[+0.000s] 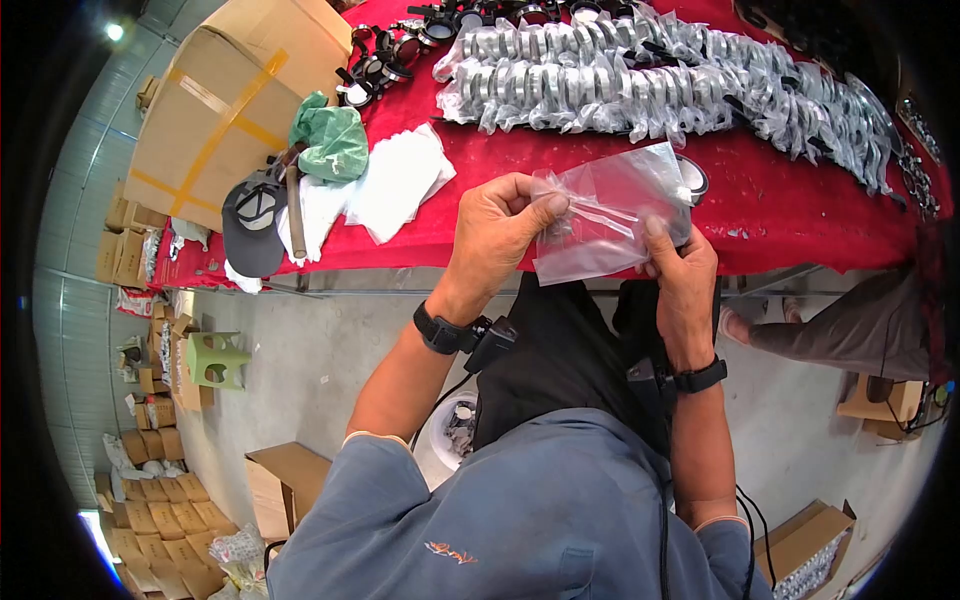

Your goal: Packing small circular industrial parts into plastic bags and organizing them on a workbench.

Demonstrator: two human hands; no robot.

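Observation:
A clear plastic bag (612, 172) is stretched between my two hands above the table's front edge. My left hand (492, 222) pinches its left side between thumb and forefinger. On the right, my right hand (686, 268) grips the bag's lower corner, thumb on top; the fingers beneath are partly hidden. Something dark shows by those fingers, too covered to name. Just beyond the bag lies a round black-rimmed piece with a pale face (692, 180). Farther back, long rows of round pieces wrapped in clear bags (590, 85) are packed closely together.
A red cloth (460, 245) covers the table. Toward the left are a stack of clear bags (395, 185), a grey cap (255, 222), a wooden handle (295, 215), a green bag (330, 140) and a large carton (215, 110). Another person's leg (850, 330) is at right.

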